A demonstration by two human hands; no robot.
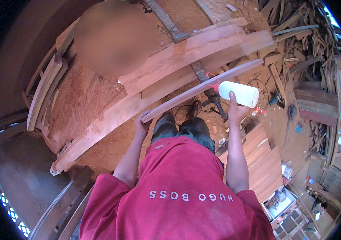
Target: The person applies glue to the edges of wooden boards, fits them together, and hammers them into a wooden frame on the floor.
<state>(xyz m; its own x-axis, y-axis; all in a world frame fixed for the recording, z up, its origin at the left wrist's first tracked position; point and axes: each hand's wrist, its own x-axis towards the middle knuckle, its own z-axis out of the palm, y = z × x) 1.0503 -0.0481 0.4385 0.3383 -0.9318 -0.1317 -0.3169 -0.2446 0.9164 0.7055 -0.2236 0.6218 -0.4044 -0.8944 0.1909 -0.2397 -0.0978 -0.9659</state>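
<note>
From here I see the right hand's (236,111) fingers curled round a white bottle (240,93), tipped sideways, its red cap (215,87) at the strip's edge; I can't tell if they touch. The left hand (141,127) grips the near end of that long wooden strip (190,95). Past it lie broad planks (110,116) and sawdust (86,102); scrap wood (300,54) is heaped off right.

From my remote station I make out pale capital lettering (191,196), upside down, across the red shirt (178,170).
</note>
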